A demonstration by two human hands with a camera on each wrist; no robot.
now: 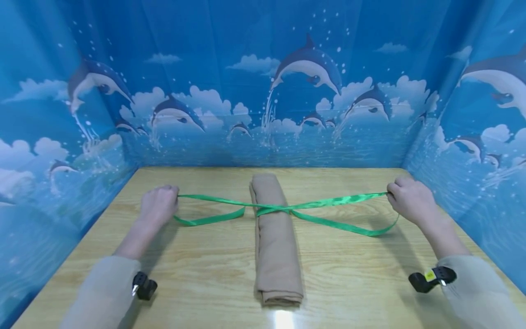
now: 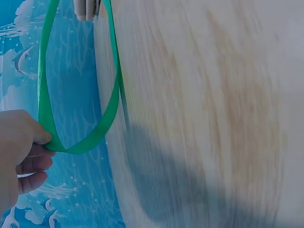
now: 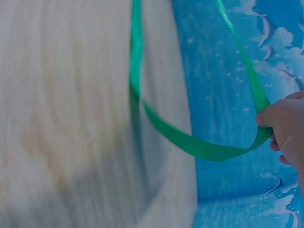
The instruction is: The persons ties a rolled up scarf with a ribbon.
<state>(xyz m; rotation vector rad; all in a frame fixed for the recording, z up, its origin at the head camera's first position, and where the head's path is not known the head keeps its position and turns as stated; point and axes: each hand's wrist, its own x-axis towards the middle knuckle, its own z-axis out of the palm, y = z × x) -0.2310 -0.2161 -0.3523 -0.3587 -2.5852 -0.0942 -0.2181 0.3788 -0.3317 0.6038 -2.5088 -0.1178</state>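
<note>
A folded brown cloth (image 1: 278, 256) lies lengthwise on the table, rolled into a long bundle. Around its upper part passes a green ribbon (image 1: 328, 202), its strands crossing on top of the cloth. My left hand (image 1: 159, 203) pinches the ribbon on the left side, thumb against the fingers in the left wrist view, with a tail curving back toward the cloth. On the right, my right hand (image 1: 411, 198) pinches the other side, a loop hanging below it. Between the hands the upper strands run nearly straight, above the table.
The wooden table (image 1: 197, 283) has a curtain (image 1: 230, 55) with dolphins and clouds at its back and sides. Black wrist cameras sit on both sleeves. A bright reflection shows at the near edge, just below the cloth.
</note>
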